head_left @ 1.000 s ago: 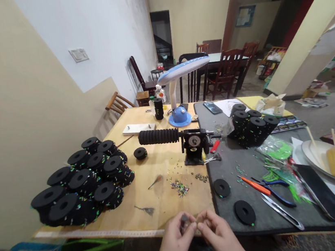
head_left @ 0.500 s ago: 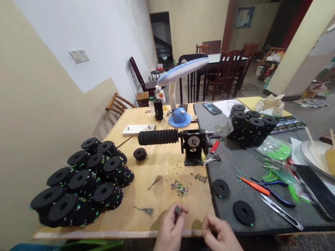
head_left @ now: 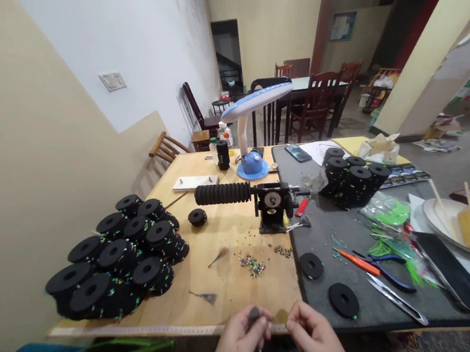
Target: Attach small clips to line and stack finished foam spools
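A small dark grey rounded piece [head_left: 254,314] is pinched by the left hand [head_left: 240,345] at bottom centre; the right hand's [head_left: 316,338] fingers are pressed together, holding nothing that can be told.

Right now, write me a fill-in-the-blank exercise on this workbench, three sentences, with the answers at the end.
1. The piece pinched in the left hand is ____ in colour.
2. The pliers beside the orange-handled tool have ____ handles.
3. The tabletop under the heap of multicoloured bits is made of ____.

Answers: dark; blue; wood.
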`<state>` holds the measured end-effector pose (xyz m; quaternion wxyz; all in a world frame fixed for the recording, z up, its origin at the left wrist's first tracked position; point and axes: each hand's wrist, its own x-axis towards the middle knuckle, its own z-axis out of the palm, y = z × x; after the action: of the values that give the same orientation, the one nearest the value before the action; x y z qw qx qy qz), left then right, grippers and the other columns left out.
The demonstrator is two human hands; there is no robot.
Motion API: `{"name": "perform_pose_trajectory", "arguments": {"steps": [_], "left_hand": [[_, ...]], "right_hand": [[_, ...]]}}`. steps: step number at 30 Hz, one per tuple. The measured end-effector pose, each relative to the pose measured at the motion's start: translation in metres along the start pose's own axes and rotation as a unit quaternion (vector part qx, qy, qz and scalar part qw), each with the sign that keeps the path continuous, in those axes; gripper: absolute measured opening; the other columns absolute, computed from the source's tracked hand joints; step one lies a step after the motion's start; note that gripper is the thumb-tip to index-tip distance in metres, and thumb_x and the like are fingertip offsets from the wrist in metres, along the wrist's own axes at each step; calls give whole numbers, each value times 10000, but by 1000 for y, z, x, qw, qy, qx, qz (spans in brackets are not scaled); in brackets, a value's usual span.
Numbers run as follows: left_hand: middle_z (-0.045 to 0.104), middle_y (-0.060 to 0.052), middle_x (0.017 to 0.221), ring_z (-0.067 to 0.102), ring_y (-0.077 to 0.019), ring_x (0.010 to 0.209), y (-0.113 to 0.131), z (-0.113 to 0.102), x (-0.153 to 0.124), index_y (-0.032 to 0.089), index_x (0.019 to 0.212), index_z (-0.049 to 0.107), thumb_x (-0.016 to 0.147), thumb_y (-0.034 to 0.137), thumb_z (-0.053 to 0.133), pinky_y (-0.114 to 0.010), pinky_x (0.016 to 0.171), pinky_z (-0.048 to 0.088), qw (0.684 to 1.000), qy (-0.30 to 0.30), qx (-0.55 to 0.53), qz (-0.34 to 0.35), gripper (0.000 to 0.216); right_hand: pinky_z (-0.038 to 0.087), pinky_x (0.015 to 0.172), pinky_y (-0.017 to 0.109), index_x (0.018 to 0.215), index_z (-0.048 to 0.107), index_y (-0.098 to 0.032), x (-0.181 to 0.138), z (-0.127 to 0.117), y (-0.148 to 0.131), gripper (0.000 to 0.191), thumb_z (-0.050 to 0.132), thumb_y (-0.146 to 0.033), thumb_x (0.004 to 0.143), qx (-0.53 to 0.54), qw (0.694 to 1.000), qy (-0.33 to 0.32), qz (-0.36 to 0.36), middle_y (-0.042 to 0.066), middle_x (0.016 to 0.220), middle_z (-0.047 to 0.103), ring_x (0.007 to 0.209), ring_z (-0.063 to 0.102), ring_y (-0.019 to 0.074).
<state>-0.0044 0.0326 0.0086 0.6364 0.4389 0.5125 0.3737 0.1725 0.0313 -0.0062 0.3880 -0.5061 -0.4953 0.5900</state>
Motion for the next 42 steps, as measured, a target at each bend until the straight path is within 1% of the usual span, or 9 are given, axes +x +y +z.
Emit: {"name": "perform_pose_trajectory", "arguments": {"steps": [4, 7, 18, 22, 25, 29, 34, 38, 42], "left_hand": [[559, 30, 650, 457, -115, 591, -1, 16, 5, 136, 843, 668, 686, 496, 738, -216, 535, 341, 999, 14, -39, -29, 398], [528, 40, 638, 433, -110, 598, 3, 21, 11, 139, 727, 636, 646, 489, 771, -213, 539, 331, 997, 35, -70, -25, 384], [464, 59, 578, 400, -112, 569, 7, 4, 21, 164, 640, 560, 704, 435, 730, -221, 549, 333, 995, 90, -31, 36, 326], [486, 43, 593, 442, -132, 605, 14, 1, 20, 163, 628, 564, 724, 414, 703, -235, 591, 359, 995, 82, 14, 62, 303], [488, 37, 583, 454, -142, 605, 21, 0, 17, 164, 615, 560, 728, 415, 684, -244, 601, 366, 993, 76, 52, 69, 301], [477, 36, 570, 441, -140, 582, 29, -2, 12, 165, 618, 563, 760, 419, 632, -239, 572, 351, 988, 78, 102, 82, 300], [524, 20, 576, 470, -149, 587, 32, -6, 7, 164, 644, 591, 803, 370, 587, -236, 566, 355, 977, 90, 162, 108, 260], [582, -4, 602, 522, -166, 610, 31, -12, 4, 163, 647, 600, 829, 357, 566, -240, 577, 369, 963, 97, 214, 129, 268], [584, 7, 575, 524, -156, 577, 30, -17, 4, 168, 629, 605, 839, 329, 574, -233, 552, 347, 946, 107, 264, 153, 267]], "right_hand": [[319, 538, 245, 644, 486, -198, 0, 0, 1, 337, 595, -475, 803, -54, 998, -1, -37, -44, 583, 438, 556, 392, 138], [311, 539, 248, 646, 476, -196, 0, -1, 2, 310, 572, -441, 811, -90, 994, -11, -58, -46, 586, 423, 558, 393, 138], [318, 524, 236, 657, 495, -194, 0, -3, 6, 296, 527, -417, 849, -127, 989, -30, -70, -52, 561, 436, 535, 419, 132], [388, 528, 233, 704, 591, -185, -1, -9, 3, 296, 499, -389, 898, -169, 981, -60, -72, -15, 544, 590, 519, 537, 151], [473, 674, 274, 883, 692, -202, 0, -20, -7, 227, 534, -363, 905, -248, 960, 3, -129, 63, 791, 734, 719, 658, 214], [503, 771, 320, 1059, 671, -213, 4, -23, -30, 249, 539, -362, 909, -256, 946, 86, -177, 120, 997, 726, 917, 666, 267], [541, 712, 316, 1164, 596, -216, 14, 7, -46, 353, 524, -449, 910, -96, 989, -5, -115, 133, 1087, 687, 997, 645, 270], [521, 536, 272, 1098, 553, -195, 26, 30, -40, 480, 590, -577, 811, 68, 990, -125, -5, 64, 876, 662, 729, 651, 214], [399, 487, 225, 910, 573, -182, 30, 32, -32, 262, 554, -439, 861, -39, 992, -114, -28, -57, 584, 517, 489, 486, 121]]}}
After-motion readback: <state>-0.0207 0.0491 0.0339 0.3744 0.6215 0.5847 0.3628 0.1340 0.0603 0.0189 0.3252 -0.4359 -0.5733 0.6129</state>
